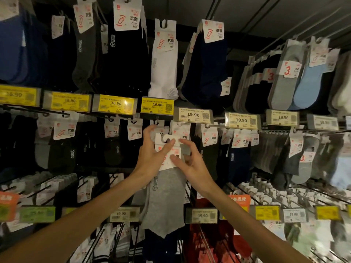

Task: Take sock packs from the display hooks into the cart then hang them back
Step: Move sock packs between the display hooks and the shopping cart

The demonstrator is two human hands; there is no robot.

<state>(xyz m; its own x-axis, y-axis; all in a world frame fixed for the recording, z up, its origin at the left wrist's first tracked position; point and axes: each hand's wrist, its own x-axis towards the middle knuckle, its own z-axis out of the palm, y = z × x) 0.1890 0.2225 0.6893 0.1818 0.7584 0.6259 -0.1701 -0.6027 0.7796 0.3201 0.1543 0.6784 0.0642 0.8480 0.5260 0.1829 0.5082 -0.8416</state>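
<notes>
A grey sock pack (165, 198) with a white card header hangs down in front of the middle row of the display. My left hand (152, 154) pinches the left side of its card header, near the hook cut-out. My right hand (191, 160) pinches the right side and lower part of the same card. The pack's cut-out sits just below a display hook (157, 120) under the 16.90 price tag, where other white-carded packs (180, 131) hang. No cart is in view.
Rows of sock packs on metal hooks fill the wall: black and white packs (163, 59) above, dark ones left and right, red packs (205, 234) below. Price tag rails (193, 114) jut out between rows. Bare hook prongs (247, 192) point toward me at lower right.
</notes>
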